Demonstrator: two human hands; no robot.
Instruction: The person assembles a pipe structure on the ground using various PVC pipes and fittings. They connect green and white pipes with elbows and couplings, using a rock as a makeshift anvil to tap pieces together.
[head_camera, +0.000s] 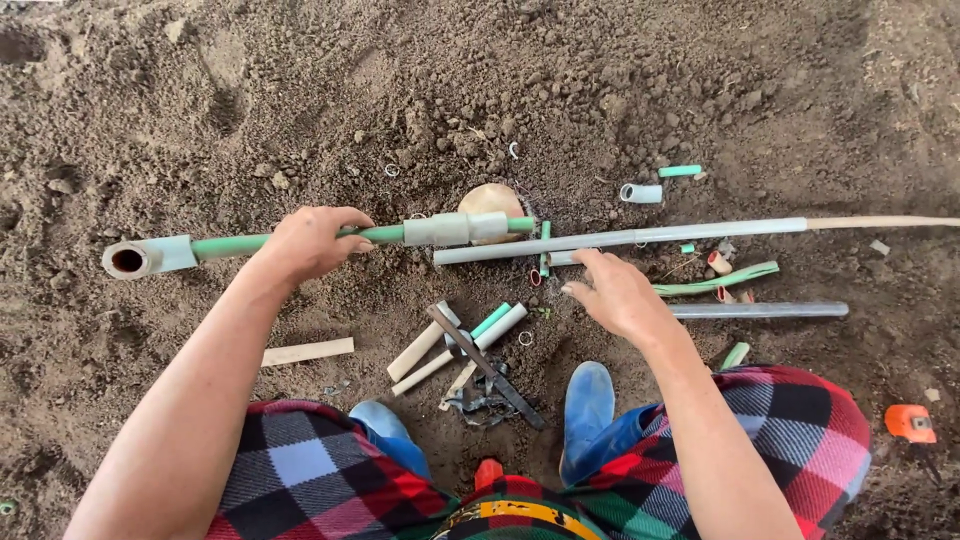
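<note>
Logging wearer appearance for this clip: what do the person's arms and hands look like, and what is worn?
Both arms are bare from the top of the view to the fingertips: no sleeves or gloves show on the left hand or the right hand. I can make out no watch, ring or wristband. Below them show checked red, black and blue trousers and blue shoes.

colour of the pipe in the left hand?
Green pipe, grey fittings, gripped by the left hand; head view.

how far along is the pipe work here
Looks done: a grey coupling sits on the green pipe and an elbow fitting caps its end. In hand: the left hand grips that pipe; the right hand hovers open by the long grey pipe. Probably left: loose cut pieces and the short grey pipe lie unjoined on the soil.
</note>
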